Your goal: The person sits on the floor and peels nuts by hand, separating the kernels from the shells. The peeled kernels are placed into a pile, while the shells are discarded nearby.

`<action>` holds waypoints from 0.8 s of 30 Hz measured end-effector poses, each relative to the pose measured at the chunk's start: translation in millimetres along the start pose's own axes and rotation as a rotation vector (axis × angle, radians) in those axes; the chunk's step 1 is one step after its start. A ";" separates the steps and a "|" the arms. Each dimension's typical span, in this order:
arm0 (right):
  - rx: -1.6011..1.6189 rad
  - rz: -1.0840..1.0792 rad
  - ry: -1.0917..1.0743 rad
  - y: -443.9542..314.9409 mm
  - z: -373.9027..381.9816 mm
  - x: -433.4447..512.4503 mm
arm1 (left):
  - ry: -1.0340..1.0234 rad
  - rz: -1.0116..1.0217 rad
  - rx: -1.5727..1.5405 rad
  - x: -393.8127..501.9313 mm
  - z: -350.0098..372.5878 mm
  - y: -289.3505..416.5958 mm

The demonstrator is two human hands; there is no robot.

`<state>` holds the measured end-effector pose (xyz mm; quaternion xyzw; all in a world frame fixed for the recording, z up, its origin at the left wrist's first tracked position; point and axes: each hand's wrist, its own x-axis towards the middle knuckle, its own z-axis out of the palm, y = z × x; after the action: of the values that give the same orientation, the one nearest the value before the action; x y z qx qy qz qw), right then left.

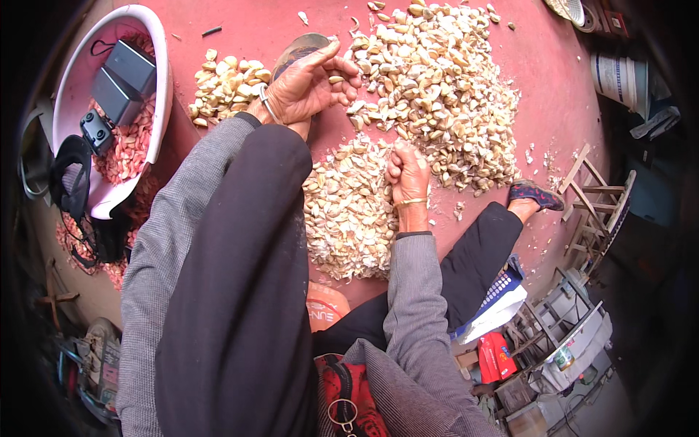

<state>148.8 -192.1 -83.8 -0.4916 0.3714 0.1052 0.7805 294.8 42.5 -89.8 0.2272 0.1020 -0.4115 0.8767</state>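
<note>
My left hand [314, 87], palm up with loosely curled fingers, holds a pale garlic clove [336, 80]. Beneath its wrist is my left shoe [297, 49]. Left of that wrist lies a small heap of smoother, yellowish cloves [224, 90]. My right hand [409, 172] is curled, thumb against forefinger, at the edge of a near heap of garlic cloves [349, 213] with papery skins. Whether anything is in those fingers is hidden. A larger heap of cloves [448, 93] spreads beyond it across the red floor [327, 16].
At the left, a pale plastic basin [159, 60] holds pink-looking cloves, dark boxes [117, 95] and a small device [96, 131]. On the right are my other shoe [538, 196], a wooden stool [595, 210], a bucket [617, 82] and a blue basket [499, 287].
</note>
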 end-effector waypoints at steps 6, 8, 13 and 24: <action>0.661 0.267 -0.347 -5.2 -2.6 -16.7 | -0.023 0.015 0.018 -0.2 2.0 0.2; 0.730 0.279 -0.430 -3.6 1.5 -17.1 | -0.007 0.003 0.051 -0.4 4.2 0.2; 0.583 0.239 -0.385 -11.9 25.1 -21.1 | 0.004 -0.104 0.224 0.2 11.1 -3.6; -0.554 -0.148 -0.017 -79.2 41.3 11.9 | -0.078 -0.114 0.205 2.9 4.6 -4.2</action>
<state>218.8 -198.8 -27.5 -0.7109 0.2852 0.1497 0.6252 293.3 35.9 -88.1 0.2936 0.0381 -0.4773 0.8273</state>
